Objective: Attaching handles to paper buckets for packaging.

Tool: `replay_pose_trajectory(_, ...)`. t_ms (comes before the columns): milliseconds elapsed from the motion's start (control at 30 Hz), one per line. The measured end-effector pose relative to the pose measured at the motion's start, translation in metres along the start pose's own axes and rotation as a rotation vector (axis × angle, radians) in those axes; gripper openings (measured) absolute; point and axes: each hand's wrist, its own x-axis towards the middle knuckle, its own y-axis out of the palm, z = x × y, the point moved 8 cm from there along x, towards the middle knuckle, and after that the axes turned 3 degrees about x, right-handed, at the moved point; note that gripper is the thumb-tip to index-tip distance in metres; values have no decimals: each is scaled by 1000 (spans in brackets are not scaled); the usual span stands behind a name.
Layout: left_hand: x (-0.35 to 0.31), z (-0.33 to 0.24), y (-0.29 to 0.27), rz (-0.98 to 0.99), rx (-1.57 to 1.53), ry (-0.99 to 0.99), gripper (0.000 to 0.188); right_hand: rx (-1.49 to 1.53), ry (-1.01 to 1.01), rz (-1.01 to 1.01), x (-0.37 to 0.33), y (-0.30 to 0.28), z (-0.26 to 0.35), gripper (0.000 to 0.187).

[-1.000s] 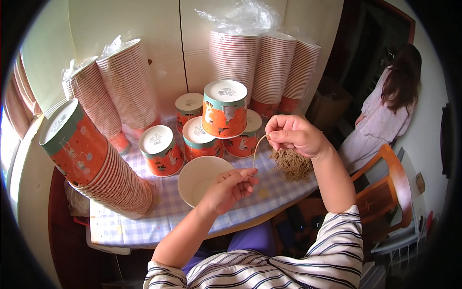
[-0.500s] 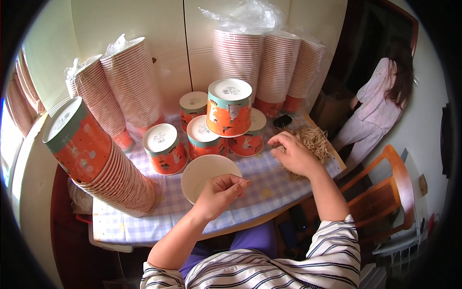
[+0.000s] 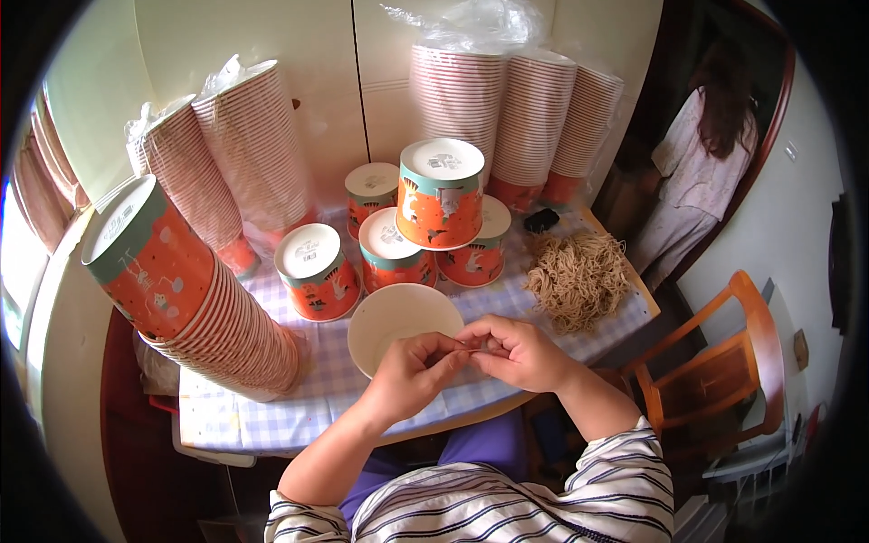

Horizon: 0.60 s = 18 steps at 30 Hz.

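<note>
My left hand (image 3: 416,373) and my right hand (image 3: 523,355) meet fingertip to fingertip over the near table edge. Both are closed in a pinch. Something thin and small seems to lie between the fingertips, but it is too small to name. Just behind my left hand an open white paper bucket (image 3: 389,317) shows its pale inside, its rim partly hidden by that hand. To the right of it, beyond my right hand, lies a heap of tan strings (image 3: 579,281).
Upside-down orange paper buckets (image 3: 312,271) stand mid-table, one bucket (image 3: 441,204) on top of others. A tall leaning stack (image 3: 208,290) is at left. Wrapped stacks (image 3: 457,109) line the back. A small black object (image 3: 542,220) lies by the strings. A wooden chair (image 3: 711,380) and a person (image 3: 711,154) are at right.
My right hand has come from the string heap to meet my left fingertips, uncovering the heap. The person at right has moved farther away toward the doorway.
</note>
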Motion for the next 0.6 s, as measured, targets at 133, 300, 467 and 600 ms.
replay_pose_trajectory(133, 0, 4, -2, 4, -26, -4, 18, -388, -249, -90, 0, -1, 25, 21)
replay_pose_trajectory(300, -3, 7, -7, 2, -71, -28, 19, -491, -408, -157, -5, -2, 34, 18)
replay_pose_trajectory(467, -4, 9, -7, 23, -129, -100, 20, -537, -435, -163, -5, 0, 37, 18)
replay_pose_trajectory(600, -4, 10, -4, 22, -77, 1, 19, -561, -449, -160, -5, 2, 38, 18)
